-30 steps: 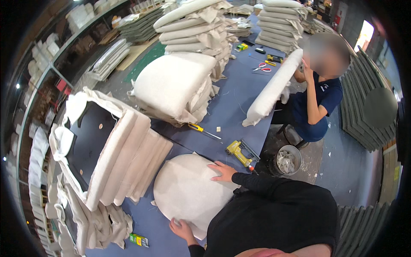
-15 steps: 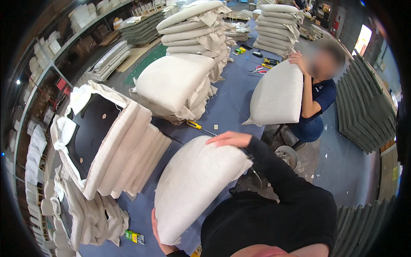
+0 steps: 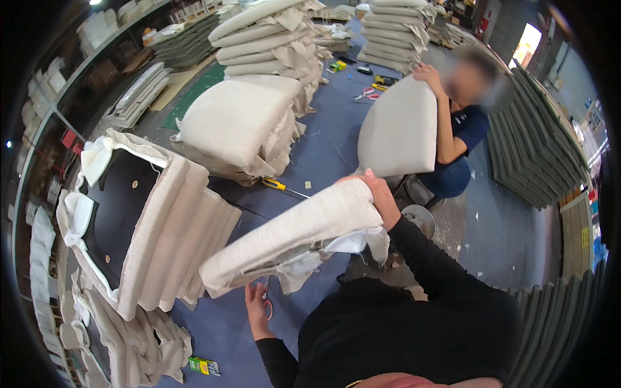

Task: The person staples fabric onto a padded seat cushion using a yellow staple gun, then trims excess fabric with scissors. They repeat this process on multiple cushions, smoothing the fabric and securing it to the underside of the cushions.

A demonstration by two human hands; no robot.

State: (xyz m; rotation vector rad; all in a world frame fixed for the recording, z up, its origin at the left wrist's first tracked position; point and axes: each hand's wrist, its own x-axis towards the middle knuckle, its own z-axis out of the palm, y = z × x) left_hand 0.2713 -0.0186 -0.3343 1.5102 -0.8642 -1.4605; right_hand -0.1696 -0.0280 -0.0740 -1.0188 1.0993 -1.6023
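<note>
A cushioned seat (image 3: 284, 236) covered in off-white fabric is tilted up on its edge in front of me, with loose fabric and white padding hanging from its underside. My right hand (image 3: 381, 199) is closed over its far right corner. Below its near left end is my left hand (image 3: 256, 309), apart from the seat, fingers pointing up. A red handle loop of what look like small scissors (image 3: 270, 310) shows against this hand, which seems to hold them; their blades are partly hidden.
Covered seats (image 3: 242, 126) are piled beyond mine, and a row of seats (image 3: 178, 239) stands at left. A screwdriver (image 3: 281, 187) and a small green-yellow box (image 3: 204, 366) lie on the blue table (image 3: 220, 323). Opposite, a co-worker (image 3: 460, 132) holds another seat (image 3: 398, 132).
The seat has tipped from lying face up to standing on edge, showing its underside fabric. My left hand has let go of its near edge and moved up beneath it.
</note>
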